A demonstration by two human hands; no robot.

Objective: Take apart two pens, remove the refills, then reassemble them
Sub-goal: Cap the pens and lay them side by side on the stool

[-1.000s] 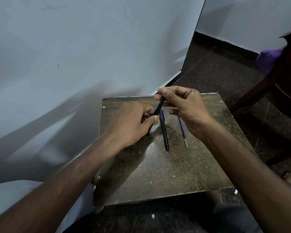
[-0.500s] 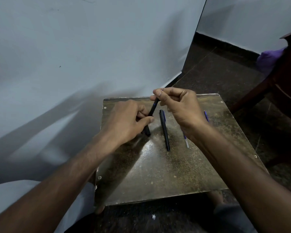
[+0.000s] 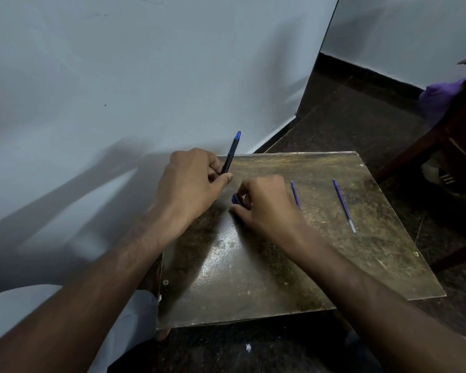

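My left hand grips a dark pen barrel that points up and away, its blue end at the top. My right hand rests low on the small brown table, fingers curled around the second dark pen, of which only a short end shows. Two thin blue refills lie on the table to the right. The first refill is partly hidden behind my right hand. The second refill lies free nearer the right edge.
A pale wall stands close on the left and behind the table. A wooden chair with purple cloth is at the far right on a dark floor. My white-clothed knee shows at lower left.
My right hand let go of the raised barrel and dropped onto the pen lying on the table. My left hand tilted its barrel upward. A second refill now lies at the right.
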